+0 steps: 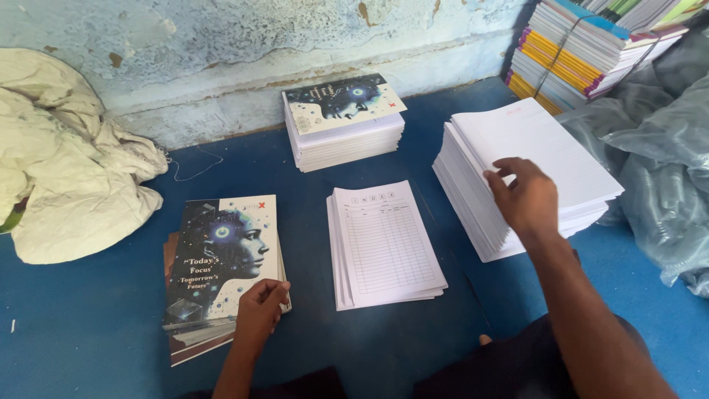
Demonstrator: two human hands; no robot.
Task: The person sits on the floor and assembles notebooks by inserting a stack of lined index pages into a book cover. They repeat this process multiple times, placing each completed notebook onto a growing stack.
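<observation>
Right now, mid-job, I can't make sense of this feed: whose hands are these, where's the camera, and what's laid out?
There is one view, from a camera worn on a person's head, looking down at their own bare hands. The left hand touches the near edge of a stack of illustrated covers. The right hand rests on a tall stack of blank white sheets, fingers at its edge. Between them lies a stack of printed table pages. All sit on a blue surface. Neither hand has lifted anything.
</observation>
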